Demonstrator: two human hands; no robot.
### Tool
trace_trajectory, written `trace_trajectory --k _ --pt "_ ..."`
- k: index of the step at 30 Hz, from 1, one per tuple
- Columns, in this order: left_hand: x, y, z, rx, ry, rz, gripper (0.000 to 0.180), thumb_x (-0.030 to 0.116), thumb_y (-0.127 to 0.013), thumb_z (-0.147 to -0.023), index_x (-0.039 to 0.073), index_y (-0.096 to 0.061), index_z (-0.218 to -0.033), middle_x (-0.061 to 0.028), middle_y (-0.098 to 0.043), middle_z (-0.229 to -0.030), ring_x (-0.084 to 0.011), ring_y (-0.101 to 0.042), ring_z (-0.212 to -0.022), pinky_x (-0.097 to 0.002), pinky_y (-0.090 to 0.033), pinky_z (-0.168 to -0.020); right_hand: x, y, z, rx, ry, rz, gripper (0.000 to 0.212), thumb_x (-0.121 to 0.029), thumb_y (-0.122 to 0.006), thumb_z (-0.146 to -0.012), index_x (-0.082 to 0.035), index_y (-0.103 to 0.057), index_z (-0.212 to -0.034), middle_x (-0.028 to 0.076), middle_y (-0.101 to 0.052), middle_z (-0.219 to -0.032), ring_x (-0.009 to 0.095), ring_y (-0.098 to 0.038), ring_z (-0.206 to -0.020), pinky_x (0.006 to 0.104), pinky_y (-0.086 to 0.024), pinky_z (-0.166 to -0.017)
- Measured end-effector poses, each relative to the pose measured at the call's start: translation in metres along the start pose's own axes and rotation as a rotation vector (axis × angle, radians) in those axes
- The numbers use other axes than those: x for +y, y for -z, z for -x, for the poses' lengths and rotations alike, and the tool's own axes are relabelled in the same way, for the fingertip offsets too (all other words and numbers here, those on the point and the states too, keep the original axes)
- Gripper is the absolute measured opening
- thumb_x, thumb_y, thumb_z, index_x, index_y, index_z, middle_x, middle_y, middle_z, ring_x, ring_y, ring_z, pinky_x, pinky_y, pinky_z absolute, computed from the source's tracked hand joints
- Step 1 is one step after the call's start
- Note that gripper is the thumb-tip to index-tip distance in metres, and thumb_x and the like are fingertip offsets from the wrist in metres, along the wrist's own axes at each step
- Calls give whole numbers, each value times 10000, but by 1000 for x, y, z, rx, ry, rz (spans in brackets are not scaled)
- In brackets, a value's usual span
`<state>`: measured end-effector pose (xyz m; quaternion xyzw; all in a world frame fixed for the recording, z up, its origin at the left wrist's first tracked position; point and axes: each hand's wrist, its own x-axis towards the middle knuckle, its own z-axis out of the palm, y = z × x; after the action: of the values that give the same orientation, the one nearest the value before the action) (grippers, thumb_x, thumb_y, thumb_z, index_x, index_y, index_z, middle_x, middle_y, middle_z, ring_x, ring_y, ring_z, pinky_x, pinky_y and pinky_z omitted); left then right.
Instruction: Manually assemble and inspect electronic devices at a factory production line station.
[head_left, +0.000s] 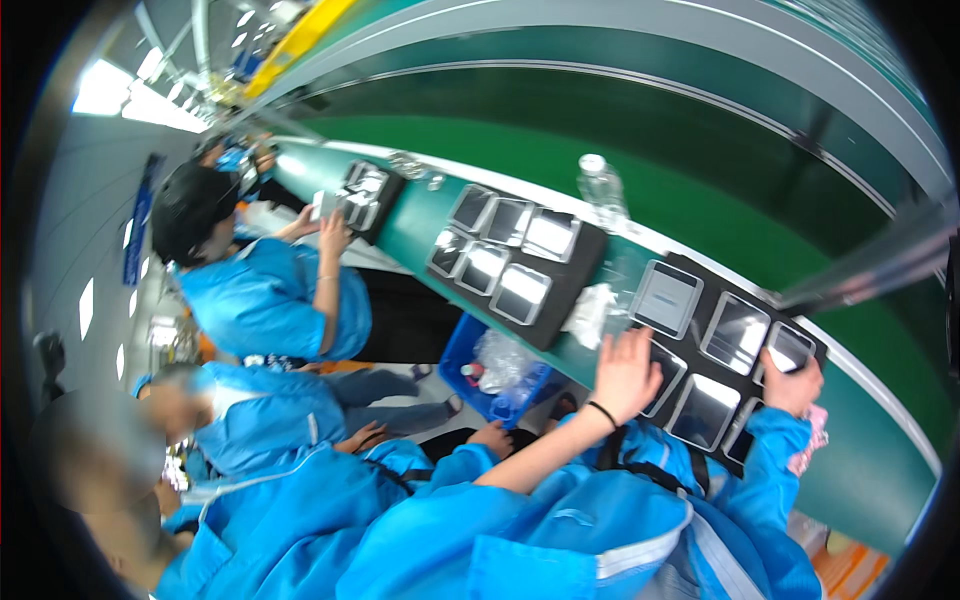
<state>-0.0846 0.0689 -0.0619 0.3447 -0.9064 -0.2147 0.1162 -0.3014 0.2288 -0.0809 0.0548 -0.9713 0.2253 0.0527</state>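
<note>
On a black mat (705, 277) before me lie several tablet-like devices with pale frames and glossy screens. My left hand (628, 378), a black band round its wrist, is open over the left end of the mat. Its outstretched fingers are near a partly covered tablet (664, 378) and the lower edge of a grey-screened tablet (667, 300). At the mat's right end, my right hand (795, 386) closes round the edge of a small tablet (789, 348). Two dark-screened tablets, an upper one (736, 333) and a lower one (704, 411), lie between my hands.
A second black mat (571, 302) with several tablets lies leftward on the green bench (405, 222). Crumpled white tissue (590, 318) and a clear bottle (601, 190) are nearby. Below the bench stands a blue bin (462, 362) with clear plastic. Co-workers in blue (275, 300) are at left.
</note>
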Motion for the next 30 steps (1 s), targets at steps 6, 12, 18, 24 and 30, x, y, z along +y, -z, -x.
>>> trace_trajectory --k 6,12,18,24,30 --pt "-7 -4 6 8 28 -37 585 215 -579 -824 -28 -386 -1320 -242 -519 -1242 -353 -482 -1213 -508 -285 -1075 5 -18 -2 9 7 108 902 -537 -816 -545 -31 -520 -1230 191 -519 -1195 377 -496 -1118 463 -400 -975" --pt "-10 -2 3 16 21 -30 594 212 -587 -819 -25 -386 -1324 -241 -519 -1245 -357 -478 -1214 -509 -291 -1070 3 -21 -2 17 6 145 901 -540 -812 -553 -31 -516 -1235 185 -520 -1179 376 -490 -1120 464 -395 -973" --pt "-8 -5 6 33 18 -46 599 211 -594 -814 -25 -385 -1323 -251 -520 -1236 -367 -495 -1190 -514 -300 -1062 3 -20 -3 -17 0 135 919 -554 -811 -558 -27 -506 -1247 189 -509 -1205 380 -484 -1134 466 -391 -982" --pt "-6 -10 10 39 1 -62 610 214 -598 -803 -30 -387 -1321 -249 -523 -1223 -367 -508 -1170 -518 -317 -1049 5 -11 2 -2 -6 120 926 -537 -820 -557 -16 -496 -1251 204 -503 -1223 393 -475 -1144 472 -388 -986" --pt "-10 6 -4 28 -34 30 489 146 -612 -721 -22 -499 -1165 -207 -569 -1046 -354 -555 -966 -478 -433 -860 -30 21 7 -105 96 -299 641 -422 -872 -508 -33 -649 -966 149 -675 -906 314 -663 -838 438 -527 -761"
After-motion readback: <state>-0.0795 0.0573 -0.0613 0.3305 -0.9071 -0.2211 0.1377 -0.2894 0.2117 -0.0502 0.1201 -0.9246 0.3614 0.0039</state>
